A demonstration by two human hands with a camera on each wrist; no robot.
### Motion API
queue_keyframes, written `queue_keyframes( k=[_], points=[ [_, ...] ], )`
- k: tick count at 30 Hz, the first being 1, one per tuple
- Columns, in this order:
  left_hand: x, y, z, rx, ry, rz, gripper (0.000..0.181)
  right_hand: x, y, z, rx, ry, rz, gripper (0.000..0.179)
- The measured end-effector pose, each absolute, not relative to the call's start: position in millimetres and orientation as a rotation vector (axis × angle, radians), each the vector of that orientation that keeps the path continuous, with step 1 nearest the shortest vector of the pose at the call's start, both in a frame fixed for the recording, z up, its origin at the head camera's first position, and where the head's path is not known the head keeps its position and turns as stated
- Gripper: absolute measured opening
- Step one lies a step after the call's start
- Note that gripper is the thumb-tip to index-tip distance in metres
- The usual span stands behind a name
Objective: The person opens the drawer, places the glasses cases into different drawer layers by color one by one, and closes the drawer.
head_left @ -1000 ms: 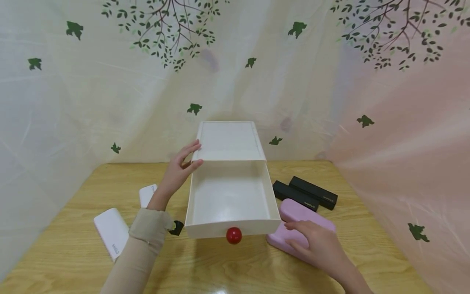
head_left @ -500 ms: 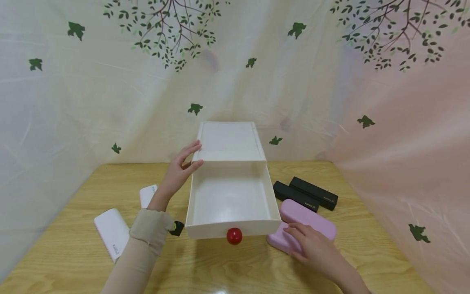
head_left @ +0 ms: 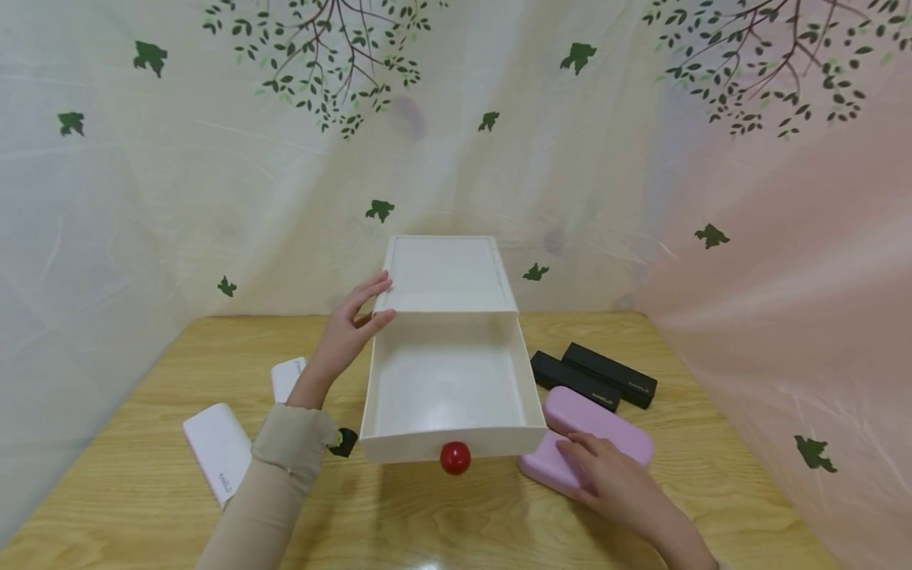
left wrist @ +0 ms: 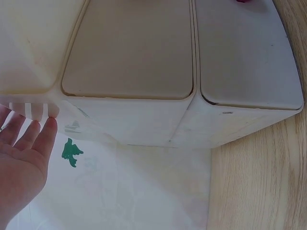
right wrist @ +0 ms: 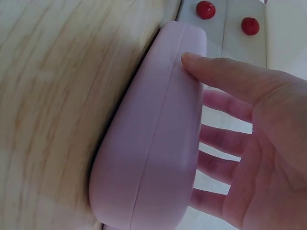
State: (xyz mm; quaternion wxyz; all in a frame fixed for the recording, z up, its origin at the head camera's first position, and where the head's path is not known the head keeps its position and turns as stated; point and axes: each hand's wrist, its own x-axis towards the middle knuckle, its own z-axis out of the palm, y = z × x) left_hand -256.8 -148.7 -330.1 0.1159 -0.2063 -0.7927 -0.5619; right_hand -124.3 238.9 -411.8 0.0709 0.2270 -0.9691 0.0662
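Note:
A white drawer cabinet [head_left: 445,273] stands in the middle of the table, its top drawer [head_left: 378,450] pulled out by a red knob's [head_left: 455,457] side and bare inside. My left hand [head_left: 344,332] rests on the cabinet's upper left side, fingers fairly straight; in the left wrist view, the fingertips [left wrist: 49,125] touch its slotted side. My right hand [head_left: 618,492] holds the nearer pink glasses case [head_left: 547,463], right of the drawer. In the right wrist view, the thumb lies on one side of that case [right wrist: 153,129] and the other fingers reach behind it, tips hidden.
A second pink case [head_left: 598,421] lies just behind the held one. Two long black boxes [head_left: 614,374] lie farther back right. Two white cases [head_left: 217,451] lie at left, one partly behind my left forearm. Lower drawers [left wrist: 129,48] are closed. A leaf-printed curtain surrounds the table.
My right hand has shifted slightly right and down onto the nearer pink glasses case, its thumb now against the near side. My left hand and the drawer have stayed still.

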Motion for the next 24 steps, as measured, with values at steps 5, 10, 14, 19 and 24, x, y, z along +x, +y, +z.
queue_keyframes(
  k=[5,10,14,19,24],
  points=[
    [-257.2,-148.5,-330.2,-0.599,-2.327,-1.641,0.048,-126.0,238.9,-413.3,0.662,-2.927,0.211,0.057],
    [-258.5,-148.8,-331.1,-0.603,-2.323,-1.645,0.048,-127.0,237.6,-414.3,0.623,-2.925,0.186,0.054],
    [-259.2,-148.9,-331.8,-0.608,-2.319,-1.644,0.048,-125.7,237.4,-414.8,0.593,-2.928,0.174,0.055],
    [-258.6,-148.6,-331.6,-0.605,-2.318,-1.649,0.048,-123.5,239.0,-415.2,0.594,-2.931,0.17,0.061],
    [-258.2,-148.3,-331.5,-0.606,-2.321,-1.648,0.048,-121.2,244.7,-418.3,0.614,-2.942,0.183,0.069]
  ],
)
